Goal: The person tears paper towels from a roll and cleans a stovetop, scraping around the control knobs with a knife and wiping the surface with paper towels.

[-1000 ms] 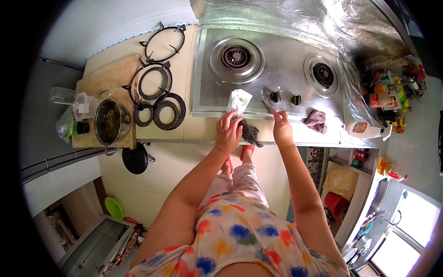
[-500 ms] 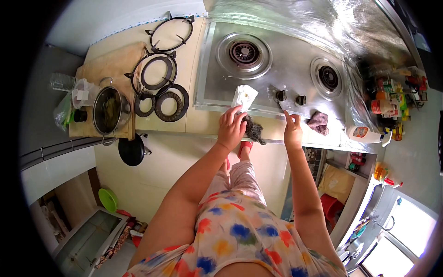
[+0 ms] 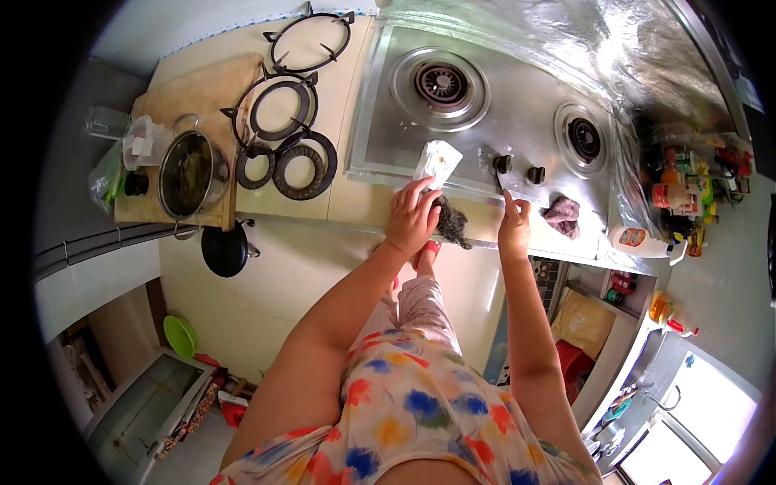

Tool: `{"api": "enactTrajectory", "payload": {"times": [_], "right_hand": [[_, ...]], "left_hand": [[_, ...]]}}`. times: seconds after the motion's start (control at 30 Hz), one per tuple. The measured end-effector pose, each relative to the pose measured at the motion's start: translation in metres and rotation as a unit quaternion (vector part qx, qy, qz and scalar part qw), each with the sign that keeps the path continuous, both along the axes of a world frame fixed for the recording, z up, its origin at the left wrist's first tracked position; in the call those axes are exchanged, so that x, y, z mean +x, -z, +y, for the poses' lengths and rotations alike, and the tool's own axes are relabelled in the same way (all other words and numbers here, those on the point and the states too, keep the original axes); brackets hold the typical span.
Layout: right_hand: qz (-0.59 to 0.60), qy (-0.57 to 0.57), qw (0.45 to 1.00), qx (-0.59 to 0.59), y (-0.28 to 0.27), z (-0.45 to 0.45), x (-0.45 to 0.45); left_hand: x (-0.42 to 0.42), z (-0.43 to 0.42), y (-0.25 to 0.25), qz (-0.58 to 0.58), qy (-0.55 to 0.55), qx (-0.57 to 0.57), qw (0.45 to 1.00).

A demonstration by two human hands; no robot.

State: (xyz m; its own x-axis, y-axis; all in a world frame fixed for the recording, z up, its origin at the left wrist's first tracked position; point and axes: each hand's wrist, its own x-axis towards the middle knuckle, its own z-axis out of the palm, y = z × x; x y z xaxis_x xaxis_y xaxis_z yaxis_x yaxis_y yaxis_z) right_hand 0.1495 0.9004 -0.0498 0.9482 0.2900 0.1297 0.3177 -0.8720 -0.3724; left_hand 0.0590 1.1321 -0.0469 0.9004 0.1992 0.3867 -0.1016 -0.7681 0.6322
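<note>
My left hand (image 3: 414, 217) is at the front edge of the stove, its curled fingers gripping the lower end of a crumpled white packet (image 3: 438, 164). Beside its thumb a dark, matted scouring pad (image 3: 451, 225) lies on the counter edge. My right hand (image 3: 515, 226) is closed in a pinch just below the two stove knobs (image 3: 503, 164). A pale, thin flat piece shows at its fingertips, too faint to name. The steel gas stove (image 3: 485, 105) has both burners bare of their pan supports. To the right of that hand lies a crumpled purplish cloth (image 3: 563, 218).
Black pan supports (image 3: 309, 40) and burner rings (image 3: 305, 171) lie on the left counter. A pot (image 3: 194, 176) of greenish contents stands on a wooden board (image 3: 198, 93). A white bottle (image 3: 638, 239) and several condiment bottles (image 3: 671, 194) are at the right.
The whole view has shifted slightly, so the stove sits a little higher and further right. Both hands stay at nearly the same places on the stove edge.
</note>
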Motion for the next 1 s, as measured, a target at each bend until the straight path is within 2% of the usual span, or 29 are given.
{"api": "enactTrajectory", "payload": {"times": [0.2, 0.6, 0.7, 0.9, 1.0], "right_hand": [[0.000, -0.005, 1.000, 0.023, -0.002, 0.009, 0.004], [0.043, 0.048, 0.998, -0.022, -0.008, 0.022, 0.000], [0.040, 0.050, 0.998, 0.017, -0.002, 0.023, 0.003], [0.045, -0.033, 0.997, 0.059, 0.005, 0.014, 0.013], [0.029, -0.030, 0.998, 0.051, -0.004, 0.015, 0.010]], "left_hand": [[0.001, -0.002, 0.001, -0.006, -0.007, 0.004, 1.000], [0.000, 0.001, 0.003, -0.003, -0.005, 0.011, 1.000], [0.000, 0.002, 0.003, 0.003, -0.001, 0.012, 1.000], [0.000, 0.000, 0.004, -0.001, 0.005, 0.012, 1.000], [0.001, 0.001, 0.003, -0.002, 0.005, 0.015, 1.000]]}}
